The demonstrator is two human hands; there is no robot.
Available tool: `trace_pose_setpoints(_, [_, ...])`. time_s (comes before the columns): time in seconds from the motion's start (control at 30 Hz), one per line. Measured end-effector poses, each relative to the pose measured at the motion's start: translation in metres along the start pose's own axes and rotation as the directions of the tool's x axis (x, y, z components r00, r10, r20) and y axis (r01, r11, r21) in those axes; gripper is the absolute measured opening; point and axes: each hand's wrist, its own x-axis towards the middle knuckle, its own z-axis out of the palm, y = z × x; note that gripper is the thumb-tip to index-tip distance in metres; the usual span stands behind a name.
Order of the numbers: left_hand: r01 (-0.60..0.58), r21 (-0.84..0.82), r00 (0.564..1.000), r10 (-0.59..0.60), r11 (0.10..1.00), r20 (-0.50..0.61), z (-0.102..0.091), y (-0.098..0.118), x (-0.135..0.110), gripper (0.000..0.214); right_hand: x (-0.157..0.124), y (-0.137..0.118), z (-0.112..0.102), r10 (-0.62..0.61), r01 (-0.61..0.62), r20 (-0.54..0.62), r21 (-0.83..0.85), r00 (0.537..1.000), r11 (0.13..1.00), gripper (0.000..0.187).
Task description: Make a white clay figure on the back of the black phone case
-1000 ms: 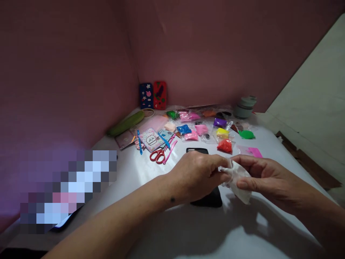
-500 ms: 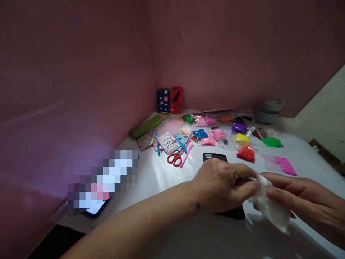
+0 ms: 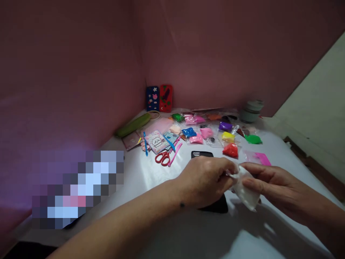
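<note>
Both of my hands grip a small bag of white clay [image 3: 245, 192] just above the white table [image 3: 151, 176]. My left hand [image 3: 206, 180] pinches its top left corner with closed fingers. My right hand [image 3: 269, 181] holds the bag's right side between thumb and fingers. A black phone case [image 3: 214, 205] lies flat on the table under my left hand, mostly hidden by it.
Small bags of coloured clay [image 3: 230, 149] lie in rows beyond my hands. Red scissors [image 3: 163, 157], blue and pink plastic tools and sticker cards sit left of them. Two decorated phone cases [image 3: 159, 98] lean on the pink wall. A grey container [image 3: 250, 110] stands at the back right.
The view has swung about, so everything shifted in the frames. My hands stay closed on the white clay bag, working at its top edge.
</note>
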Motion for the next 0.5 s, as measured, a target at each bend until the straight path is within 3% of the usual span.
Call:
trace_pose_setpoints(0.13, [-0.003,-0.070,1.000,0.003,0.998,-0.009,-0.001,0.000,0.001,0.016,0.000,0.000,0.001,0.048,-0.055,0.058,0.128,0.997,0.990,0.029])
trace_pose_setpoints(0.23, [0.059,-0.130,0.997,-0.054,0.990,0.048,-0.003,0.004,0.002,0.014,0.000,-0.003,0.003,0.059,-0.073,0.097,0.158,0.994,0.985,0.029])
trace_pose_setpoints(0.4, [0.100,-0.215,0.994,-0.091,0.972,0.053,0.000,0.008,0.000,0.015,-0.003,-0.010,0.008,0.020,-0.022,0.093,0.014,0.995,1.000,0.029])
trace_pose_setpoints(0.5, [0.170,-0.348,0.985,-0.145,0.922,0.096,0.001,0.007,0.000,0.012,-0.005,-0.015,0.010,0.029,-0.019,0.116,-0.087,0.993,0.996,0.026])
